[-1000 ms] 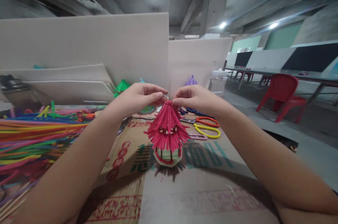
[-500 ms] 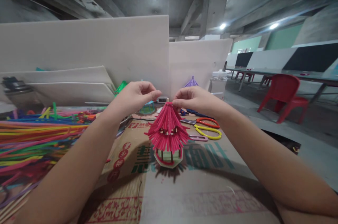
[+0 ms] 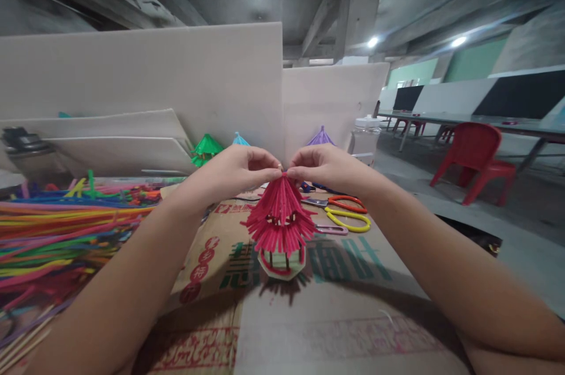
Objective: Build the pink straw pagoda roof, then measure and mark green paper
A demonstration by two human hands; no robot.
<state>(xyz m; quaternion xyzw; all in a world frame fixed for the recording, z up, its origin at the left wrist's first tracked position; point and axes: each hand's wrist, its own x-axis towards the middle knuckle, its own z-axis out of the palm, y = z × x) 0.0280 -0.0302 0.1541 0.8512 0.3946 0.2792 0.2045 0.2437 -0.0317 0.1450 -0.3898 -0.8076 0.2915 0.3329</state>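
A small model pavilion (image 3: 282, 219) stands upright on the cardboard in front of me, with two tiers of pink-red pipe-cleaner roof over dark posts and a pale many-sided base. My left hand (image 3: 245, 172) pinches the roof's peak from the left, thumb against forefinger. From the right, my right hand (image 3: 320, 169) pinches the same peak, its fingertips almost meeting the left ones. A short pale stick end pokes up between them. The fingertips hide most of the peak, and any small piece in them cannot be made out.
Colourful pipe cleaners (image 3: 66, 234) lie heaped at the left. Orange-and-yellow-handled scissors (image 3: 346, 213) and a pink cutter (image 3: 332, 230) lie right of the pavilion. Green (image 3: 206, 150) and purple (image 3: 322, 136) pipe-cleaner roofs stand behind, near white foam boards (image 3: 145, 80) and a clear jar (image 3: 365, 136).
My left hand has moved right and down to the roof's peak, closing its thumb and forefinger there. My right hand and the pavilion have stayed nearly in place.
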